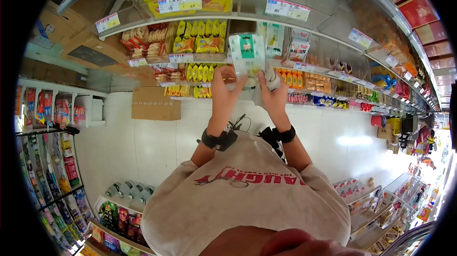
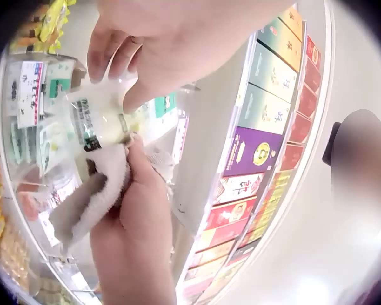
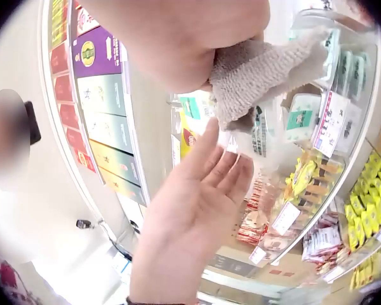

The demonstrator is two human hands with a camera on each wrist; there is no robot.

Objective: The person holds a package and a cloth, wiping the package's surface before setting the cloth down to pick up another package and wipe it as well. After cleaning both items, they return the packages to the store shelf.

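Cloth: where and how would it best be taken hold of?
Probably pinch the loose end of the cloth between thumb and fingertips, coming from the side away from the right hand. That end juts out free and looks soft and thin, while the other is bunched in the grip.

I can't read small print on the packet [image 1: 247, 52], upper centre of my head view, and in the right wrist view the cloth [image 3: 260, 76] hides the right hand [image 3: 178, 38]'s fingertips and the left-edge figure [image 3: 9, 140] is blurred.

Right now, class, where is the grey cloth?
In the head view, the grey cloth is in the right hand, beside the white-and-green packet's lower right.
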